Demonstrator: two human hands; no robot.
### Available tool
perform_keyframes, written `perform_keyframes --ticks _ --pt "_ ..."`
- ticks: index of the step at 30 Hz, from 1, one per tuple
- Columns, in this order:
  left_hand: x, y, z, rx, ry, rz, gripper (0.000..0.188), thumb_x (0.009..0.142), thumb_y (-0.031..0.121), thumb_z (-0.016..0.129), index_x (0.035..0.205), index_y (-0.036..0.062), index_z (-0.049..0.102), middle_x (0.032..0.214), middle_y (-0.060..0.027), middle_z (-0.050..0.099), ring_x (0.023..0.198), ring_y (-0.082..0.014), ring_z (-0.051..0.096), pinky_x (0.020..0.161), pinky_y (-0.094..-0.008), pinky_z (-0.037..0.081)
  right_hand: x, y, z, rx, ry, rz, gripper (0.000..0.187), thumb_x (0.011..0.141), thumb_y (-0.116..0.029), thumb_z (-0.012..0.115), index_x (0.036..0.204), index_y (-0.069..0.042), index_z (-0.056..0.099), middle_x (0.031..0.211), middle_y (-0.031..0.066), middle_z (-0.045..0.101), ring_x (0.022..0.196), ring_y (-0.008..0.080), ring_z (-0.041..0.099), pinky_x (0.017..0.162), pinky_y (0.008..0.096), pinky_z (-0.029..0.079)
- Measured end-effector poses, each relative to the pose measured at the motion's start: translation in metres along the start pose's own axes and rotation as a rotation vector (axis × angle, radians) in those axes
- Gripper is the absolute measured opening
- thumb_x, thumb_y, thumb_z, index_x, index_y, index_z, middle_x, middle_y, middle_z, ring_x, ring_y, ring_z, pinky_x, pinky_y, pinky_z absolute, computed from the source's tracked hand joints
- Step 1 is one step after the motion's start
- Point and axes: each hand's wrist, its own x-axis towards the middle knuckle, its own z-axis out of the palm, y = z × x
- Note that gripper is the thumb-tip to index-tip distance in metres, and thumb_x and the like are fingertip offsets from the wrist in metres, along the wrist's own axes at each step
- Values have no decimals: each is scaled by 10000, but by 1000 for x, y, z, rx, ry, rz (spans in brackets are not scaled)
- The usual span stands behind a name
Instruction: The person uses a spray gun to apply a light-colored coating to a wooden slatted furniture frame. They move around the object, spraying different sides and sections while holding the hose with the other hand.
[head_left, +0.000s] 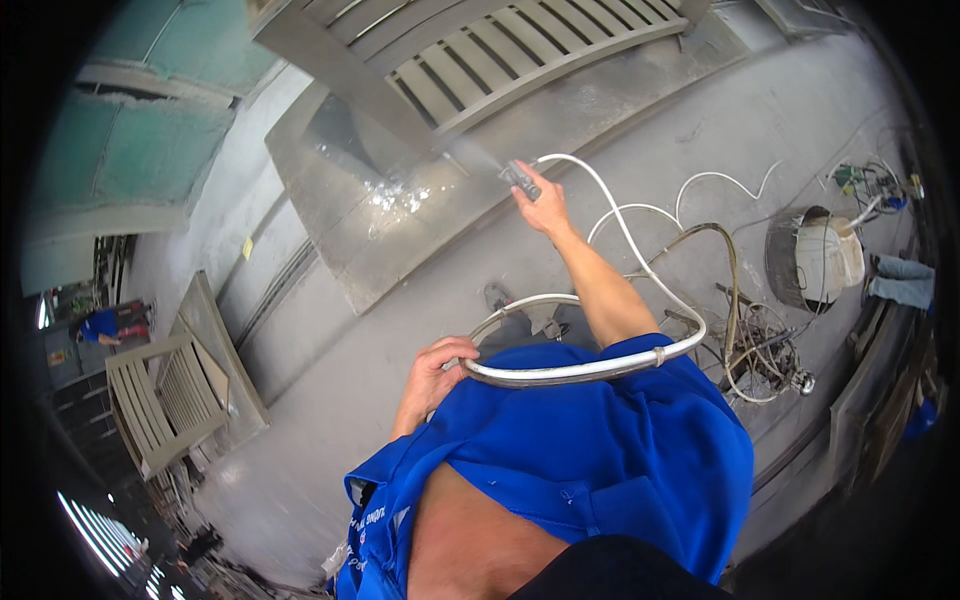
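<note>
My right hand is closed round a spray gun, held out ahead of me. A pale mist leaves its nozzle toward a grey slatted bench, which stands on a low grey platform. From the gun a white hose curves back to the right and loops across in front of my body. My left hand grips that loop at its left end, close to my waist. A darker hose runs along beside the white one there.
Tangled hoses lie on the floor at right, near a round drum with a pale container. Farther right, another person's legs show. A second slatted piece stands at left, with a person in blue beyond. Green panels line the far left.
</note>
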Motion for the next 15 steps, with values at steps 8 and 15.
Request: perform_keyframes --ticks 8,15 --pt "44 27 42 -8 11 -109 259 802 -21 800 1044 32 725 1047 -108 726 999 -260 695 890 -343 544 79 58 -173 -116 580 -57 581 907 -168 710 1467 -175 557 1288 198 687 1165 359 683 959 409 542" --pt "88 52 102 3 -206 -68 253 829 -46 754 1066 30 706 1073 -126 698 973 -305 690 835 -353 550 72 66 -272 166 464 187 579 949 -55 652 1508 -132 521 1053 66 725 796 104 639 718 280 526"
